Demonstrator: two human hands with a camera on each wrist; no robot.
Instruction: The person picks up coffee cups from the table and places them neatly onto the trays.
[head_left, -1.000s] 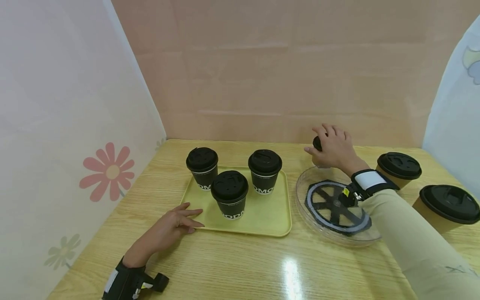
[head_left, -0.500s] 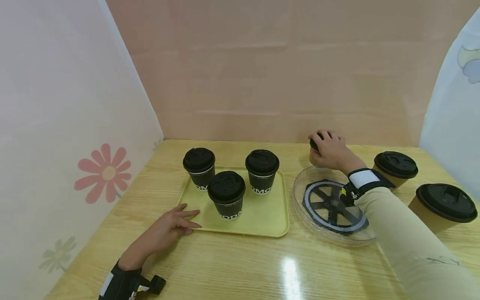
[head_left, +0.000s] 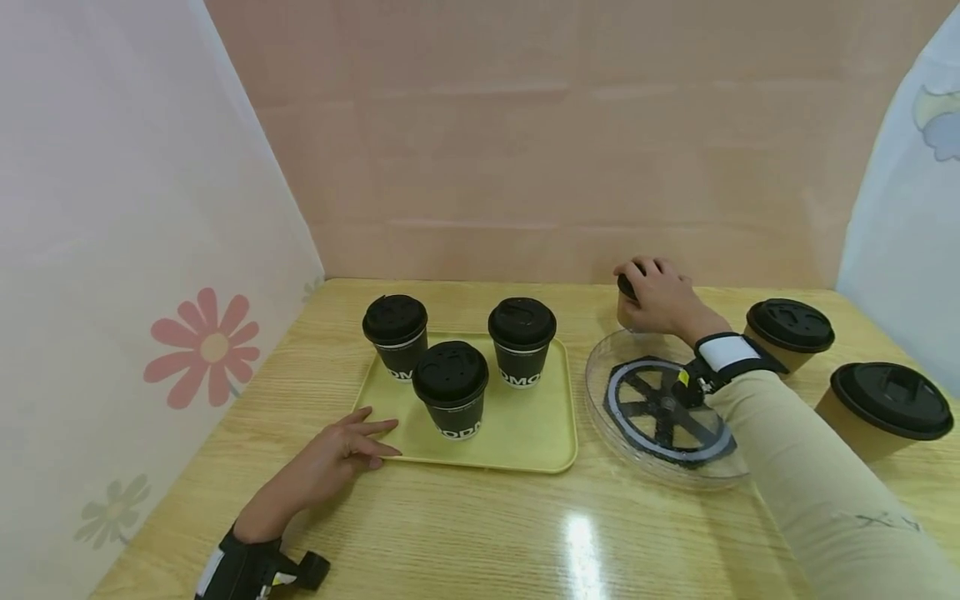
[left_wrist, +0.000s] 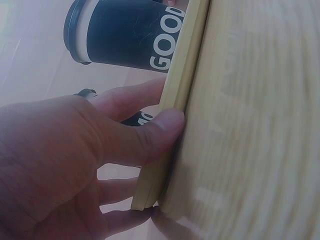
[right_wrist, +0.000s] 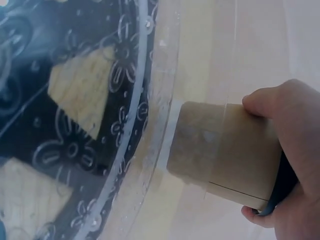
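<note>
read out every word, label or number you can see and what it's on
"GOOD": front cup, left wrist view, D partly hidden
"MO": right rear cup, head view, letters beside it cut off
Left rear cup: letters too small and cut off to read surely
Sleeve: dark marks, unreadable
Brown cup in right hand: no print visible
</note>
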